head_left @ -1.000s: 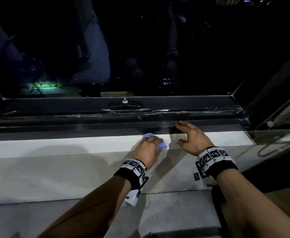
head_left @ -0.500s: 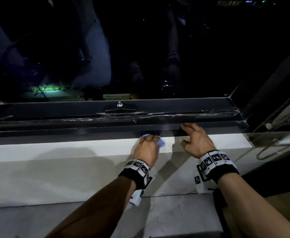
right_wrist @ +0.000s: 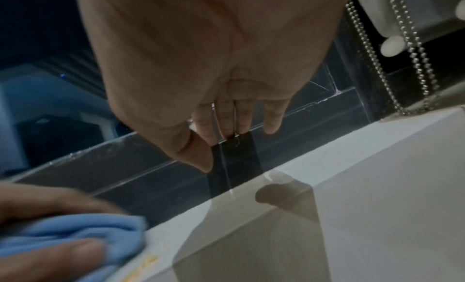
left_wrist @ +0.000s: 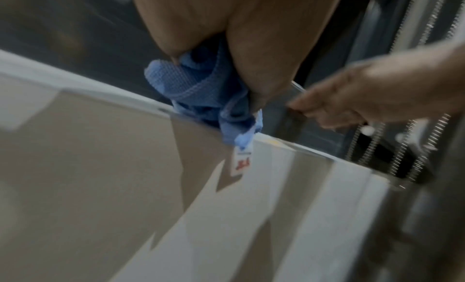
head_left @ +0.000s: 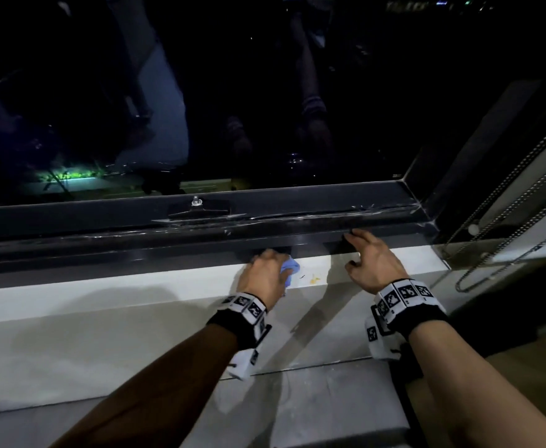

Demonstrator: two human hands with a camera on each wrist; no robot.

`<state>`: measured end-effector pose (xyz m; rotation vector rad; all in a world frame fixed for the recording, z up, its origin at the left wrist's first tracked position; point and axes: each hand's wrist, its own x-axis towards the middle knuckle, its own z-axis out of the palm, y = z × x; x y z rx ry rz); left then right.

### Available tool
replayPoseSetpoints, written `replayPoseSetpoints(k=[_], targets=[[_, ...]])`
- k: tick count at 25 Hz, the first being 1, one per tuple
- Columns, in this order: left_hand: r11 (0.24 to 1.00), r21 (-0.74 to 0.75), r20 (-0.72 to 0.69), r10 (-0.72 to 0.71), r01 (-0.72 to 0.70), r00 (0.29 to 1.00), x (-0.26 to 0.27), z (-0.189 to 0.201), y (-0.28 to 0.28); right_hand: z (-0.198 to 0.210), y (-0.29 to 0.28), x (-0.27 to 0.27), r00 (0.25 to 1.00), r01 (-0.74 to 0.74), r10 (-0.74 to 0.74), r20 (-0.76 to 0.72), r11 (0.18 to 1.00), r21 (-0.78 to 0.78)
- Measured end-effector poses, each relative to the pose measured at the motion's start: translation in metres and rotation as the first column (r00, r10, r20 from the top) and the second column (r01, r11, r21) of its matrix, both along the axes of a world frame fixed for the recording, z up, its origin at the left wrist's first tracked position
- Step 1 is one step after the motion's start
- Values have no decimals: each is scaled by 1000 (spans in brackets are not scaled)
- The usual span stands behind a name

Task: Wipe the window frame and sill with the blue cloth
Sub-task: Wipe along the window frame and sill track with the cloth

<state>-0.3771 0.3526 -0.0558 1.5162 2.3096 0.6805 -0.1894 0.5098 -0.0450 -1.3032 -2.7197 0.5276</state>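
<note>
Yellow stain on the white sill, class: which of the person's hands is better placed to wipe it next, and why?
Left. The left hand already grips the blue cloth, right beside the yellow stain on the white sill. The right hand holds nothing; its fingers rest on the dark window frame.

Blue cloth bunched at the white sill's back edge; dark frame behind.

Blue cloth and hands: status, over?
Left hand grips bunched blue cloth at dark frame's lower edge. Right hand open, fingertips on frame. Yellow stain on white sill beside cloth.
</note>
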Motion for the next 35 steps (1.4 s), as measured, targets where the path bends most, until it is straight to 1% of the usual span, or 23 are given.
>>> replayPoseSetpoints(k=[3,5,7,8,10,12,13,15,16,17,18,19,20,21,23,25,28,30,31,32,33,34,35], targets=[[993,-20,-37,-115,115,993,36,-10,23,0,-2,6,994,-7,3,-105,1000,-31],[979,-4,-15,-204,204,979,46,-15,28,-3,-13,10,970,-10,5,-242,1000,-17],[966,2,41,-258,258,965,42,-14,27,-12,-29,10,940,-35,0,-342,995,-98],[973,19,105,-232,231,967,38,-13,26,-15,-39,7,926,-57,-14,-377,982,-178],[993,112,287,-75,44,955,26,-13,20,-19,-58,-1,882,-100,-72,-467,937,-335],[967,192,476,60,-170,878,26,-12,13,-21,-73,-13,788,-133,-209,-578,860,-493],[960,191,577,58,-204,814,35,-9,11,-23,-77,-17,737,-153,-275,-617,822,-549],[970,194,747,-51,-145,663,50,-4,8,-24,-80,-18,661,-146,-383,-645,778,-612],[971,224,782,-127,-85,610,53,-2,5,-22,-75,-12,656,-90,-410,-633,791,-605],[967,253,763,-194,-9,617,49,1,3,-17,-67,-3,681,-22,-406,-610,820,-571],[965,254,689,-229,66,688,39,2,1,-12,-55,11,729,81,-402,-555,855,-513],[968,223,559,-226,119,798,26,5,-2,-9,-37,27,759,209,-424,-494,878,-431],[974,188,401,-195,128,895,10,7,-8,-7,-18,44,757,343,-465,-459,881,-327],[981,167,275,-145,101,950,-7,6,-16,-10,6,64,733,461,-513,-446,858,-228],[993,119,117,-7,-6,993,-39,4,-32,-19,51,88,717,608,-578,-390,792,-55],[992,-26,-13,125,-125,992,-62,-3,-48,-33,71,86,768,629,-605,-211,774,72],[963,-196,-96,170,-186,981,-82,-12,-66,-54,47,48,836,539,-549,4,822,186],[951,-276,-128,110,-142,986,-87,-18,-72,-66,8,20,880,446,-470,60,865,231],[950,-283,-136,92,-128,986,-88,-21,-72,-71,-9,7,921,354,-382,71,901,250],[950,-286,-144,88,-126,986,-89,-22,-70,-70,-27,-6,969,217,-241,61,939,269],[946,-302,-150,79,-122,985,-89,-21,-69,-69,-40,-15,999,16,-23,24,966,258],[940,-324,-151,58,-105,987,-89,-19,-69,-63,-52,-22,972,-216,232,-46,949,228],[937,-339,-147,34,-82,989,-90,-16,-68,-60,-55,-24,899,-392,418,-129,901,187]])
